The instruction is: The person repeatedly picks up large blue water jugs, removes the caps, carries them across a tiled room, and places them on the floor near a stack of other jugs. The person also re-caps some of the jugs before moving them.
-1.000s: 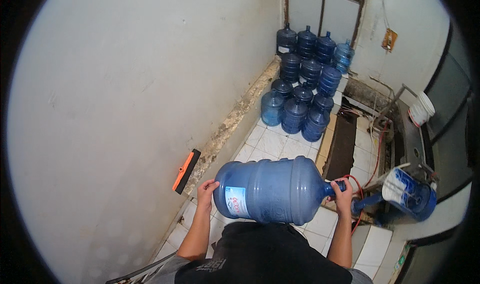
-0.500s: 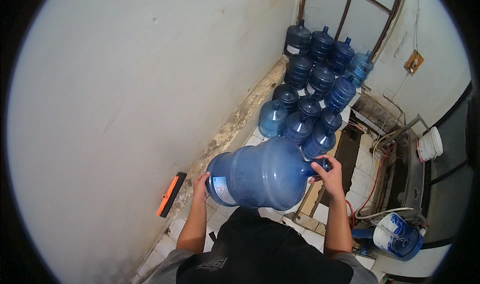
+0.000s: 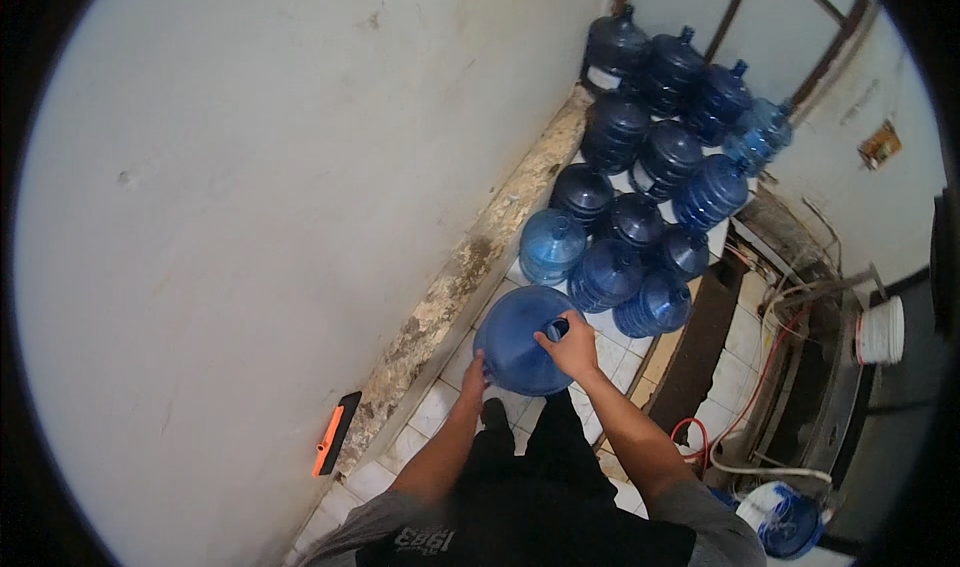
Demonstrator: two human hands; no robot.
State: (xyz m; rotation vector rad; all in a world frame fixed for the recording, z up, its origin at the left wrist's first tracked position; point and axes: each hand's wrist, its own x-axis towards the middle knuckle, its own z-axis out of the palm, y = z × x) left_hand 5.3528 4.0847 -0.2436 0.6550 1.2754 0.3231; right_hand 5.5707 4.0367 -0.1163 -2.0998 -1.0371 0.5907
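A large blue plastic water jug (image 3: pixel 510 337) stands close to upright in front of me, its neck pointing up toward me. Around that neck my right hand (image 3: pixel 572 350) is closed, thumb and fingers at the rim. My left hand (image 3: pixel 474 375) bears against the jug's left side, its fingertips partly hidden by the curve. The jug's base is out of sight, so I cannot tell whether it touches the floor. Just beyond it stand several similar jugs in rows, among them a lighter blue jug (image 3: pixel 552 249) and a dark blue jug (image 3: pixel 652 304).
A wall with a crumbling ledge (image 3: pixel 440 322) runs along the left. An orange and black squeegee (image 3: pixel 337 434) leans there. On the right are a floor channel (image 3: pixel 690 352), a red hose (image 3: pixel 757 387), a white bucket (image 3: pixel 880 330) and a blue and white bucket (image 3: pixel 785 519). White tiles (image 3: pixel 435 407) cover the floor.
The jug has turned from lying sideways across both hands to nearly upright, and moved lower and farther from me. My left hand has gone from its base to its side.
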